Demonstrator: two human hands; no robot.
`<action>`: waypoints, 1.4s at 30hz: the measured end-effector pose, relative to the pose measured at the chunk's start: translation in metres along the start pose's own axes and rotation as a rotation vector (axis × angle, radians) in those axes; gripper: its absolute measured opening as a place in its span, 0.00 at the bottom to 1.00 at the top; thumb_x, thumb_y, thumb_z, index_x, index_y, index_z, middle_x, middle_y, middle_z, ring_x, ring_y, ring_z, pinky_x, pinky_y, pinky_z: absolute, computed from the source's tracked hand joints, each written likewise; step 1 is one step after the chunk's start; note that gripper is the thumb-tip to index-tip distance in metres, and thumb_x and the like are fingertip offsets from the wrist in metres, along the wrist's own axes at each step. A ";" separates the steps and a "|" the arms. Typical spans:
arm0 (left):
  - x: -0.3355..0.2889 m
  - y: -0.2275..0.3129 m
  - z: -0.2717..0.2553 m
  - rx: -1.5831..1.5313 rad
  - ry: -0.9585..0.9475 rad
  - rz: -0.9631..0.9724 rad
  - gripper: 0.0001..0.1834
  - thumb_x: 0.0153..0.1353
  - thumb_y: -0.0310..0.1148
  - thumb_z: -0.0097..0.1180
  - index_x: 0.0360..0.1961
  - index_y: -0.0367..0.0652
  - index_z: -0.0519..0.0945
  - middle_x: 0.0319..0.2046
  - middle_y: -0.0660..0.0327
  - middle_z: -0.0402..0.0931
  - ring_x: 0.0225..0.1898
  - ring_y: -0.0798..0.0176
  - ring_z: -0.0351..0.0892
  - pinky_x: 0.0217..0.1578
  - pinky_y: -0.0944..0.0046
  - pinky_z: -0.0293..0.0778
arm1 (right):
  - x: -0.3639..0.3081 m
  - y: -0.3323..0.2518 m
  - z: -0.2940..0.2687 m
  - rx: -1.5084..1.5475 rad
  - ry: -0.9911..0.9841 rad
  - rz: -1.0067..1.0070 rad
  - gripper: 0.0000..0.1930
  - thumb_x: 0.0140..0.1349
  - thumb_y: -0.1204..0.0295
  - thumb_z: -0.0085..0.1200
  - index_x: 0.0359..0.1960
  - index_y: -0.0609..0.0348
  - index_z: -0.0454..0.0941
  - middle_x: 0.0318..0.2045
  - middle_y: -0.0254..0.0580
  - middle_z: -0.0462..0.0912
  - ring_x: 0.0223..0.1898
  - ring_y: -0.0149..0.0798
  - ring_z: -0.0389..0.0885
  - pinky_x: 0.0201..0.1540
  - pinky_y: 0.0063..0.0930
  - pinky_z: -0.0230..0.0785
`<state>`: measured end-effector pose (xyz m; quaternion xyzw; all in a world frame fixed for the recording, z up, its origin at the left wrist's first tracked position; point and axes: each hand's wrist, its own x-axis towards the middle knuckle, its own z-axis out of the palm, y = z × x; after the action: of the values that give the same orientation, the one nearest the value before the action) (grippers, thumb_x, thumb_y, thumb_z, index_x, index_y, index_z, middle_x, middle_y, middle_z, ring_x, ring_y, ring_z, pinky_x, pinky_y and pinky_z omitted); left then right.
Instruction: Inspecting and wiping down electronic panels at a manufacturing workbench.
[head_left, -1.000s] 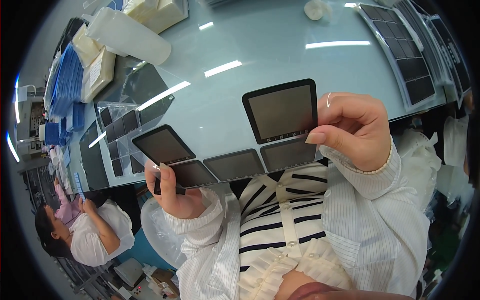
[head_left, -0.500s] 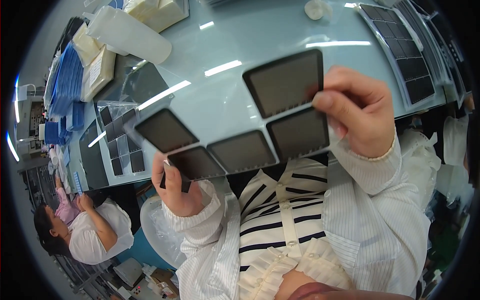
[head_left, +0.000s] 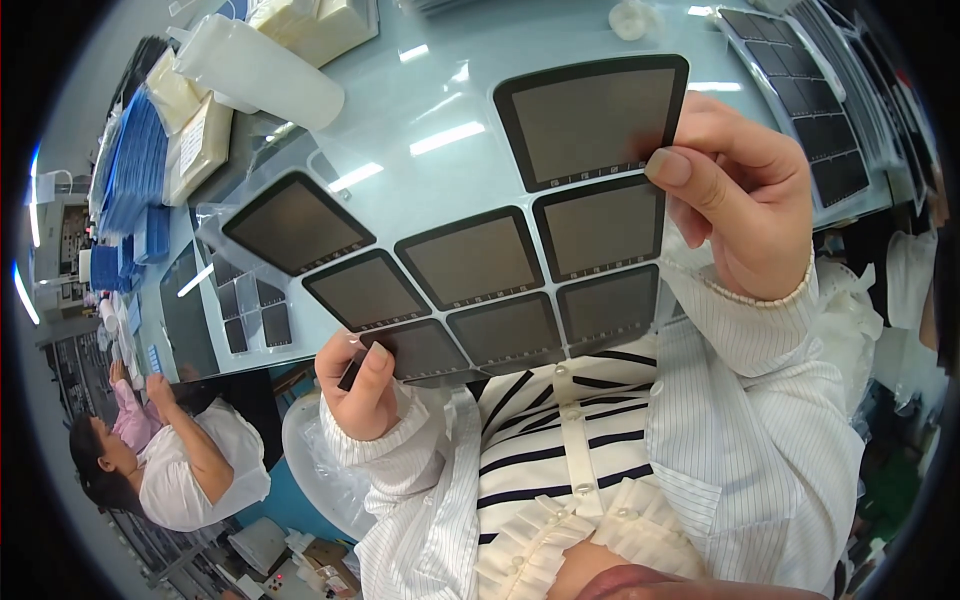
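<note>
A clear plastic sheet with several dark, black-bordered rectangular panels (head_left: 470, 258) is held up between my hands, above the near part of the table and in front of my chest. My right hand (head_left: 745, 195) pinches its right edge between thumb and fingers. My left hand (head_left: 362, 390) is closed on the lower left corner, thumb on the near face. A small black piece (head_left: 351, 374) shows between the left thumb and fingers; whether it belongs to the sheet I cannot tell. The sheet is bent, its left panels angled away from the right ones.
On the glass-topped table (head_left: 420, 165) stand a white plastic bottle (head_left: 262, 72), stacked blue sheets (head_left: 140, 150) and cream packets (head_left: 198, 145). Another panel sheet (head_left: 262, 312) lies at left; more are stacked at right (head_left: 800, 100). A co-worker (head_left: 195, 460) sits at lower left.
The sheet has been raised and tilted toward me, so more rows of panels show. My right hand moved slightly up and right; my left hand shifted a little right and still grips the corner.
</note>
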<state>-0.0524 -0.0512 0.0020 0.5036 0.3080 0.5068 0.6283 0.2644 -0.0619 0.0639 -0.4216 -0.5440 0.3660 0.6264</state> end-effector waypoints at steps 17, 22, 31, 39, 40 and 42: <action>0.009 0.013 0.046 0.236 -0.039 -0.021 0.11 0.55 0.29 0.55 0.20 0.34 0.72 0.16 0.65 0.70 0.17 0.75 0.62 0.20 0.73 0.56 | -0.009 0.000 -0.017 0.087 0.108 0.124 0.04 0.57 0.80 0.54 0.33 0.65 0.80 0.25 0.34 0.78 0.12 0.19 0.63 0.14 0.12 0.50; 0.010 0.013 0.051 0.248 -0.081 -0.056 0.10 0.55 0.28 0.56 0.21 0.34 0.73 0.16 0.64 0.71 0.17 0.74 0.62 0.19 0.73 0.56 | -0.014 0.005 -0.028 0.136 0.149 0.116 0.05 0.58 0.80 0.54 0.35 0.65 0.79 0.25 0.35 0.78 0.12 0.18 0.62 0.14 0.11 0.49; 0.007 0.017 0.047 0.276 -0.219 -0.096 0.08 0.56 0.27 0.54 0.24 0.32 0.75 0.15 0.65 0.68 0.17 0.73 0.60 0.19 0.72 0.56 | -0.026 0.005 -0.031 0.245 0.107 0.161 0.07 0.57 0.81 0.54 0.37 0.65 0.78 0.27 0.39 0.80 0.11 0.19 0.63 0.14 0.10 0.50; 0.008 0.017 0.051 0.306 -0.236 -0.100 0.08 0.57 0.29 0.54 0.27 0.32 0.76 0.17 0.65 0.69 0.18 0.73 0.61 0.21 0.72 0.57 | -0.028 0.008 -0.035 0.233 0.134 0.172 0.07 0.58 0.80 0.53 0.38 0.66 0.78 0.28 0.40 0.81 0.11 0.19 0.63 0.14 0.10 0.52; 0.008 0.016 0.050 0.306 -0.234 -0.099 0.08 0.57 0.29 0.54 0.27 0.32 0.76 0.17 0.65 0.69 0.18 0.73 0.61 0.21 0.72 0.57 | -0.028 0.009 -0.036 0.232 0.125 0.164 0.07 0.58 0.79 0.53 0.38 0.66 0.78 0.28 0.40 0.81 0.11 0.19 0.63 0.14 0.10 0.53; 0.008 0.014 0.047 0.246 -0.282 -0.076 0.09 0.57 0.29 0.54 0.28 0.32 0.75 0.18 0.65 0.69 0.19 0.73 0.62 0.22 0.72 0.58 | -0.027 0.008 -0.038 0.240 0.155 0.159 0.07 0.59 0.79 0.53 0.38 0.66 0.78 0.29 0.41 0.81 0.11 0.19 0.63 0.14 0.09 0.53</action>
<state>-0.0125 -0.0590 0.0308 0.6307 0.2954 0.3655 0.6176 0.2983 -0.0885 0.0439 -0.4126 -0.4112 0.4429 0.6815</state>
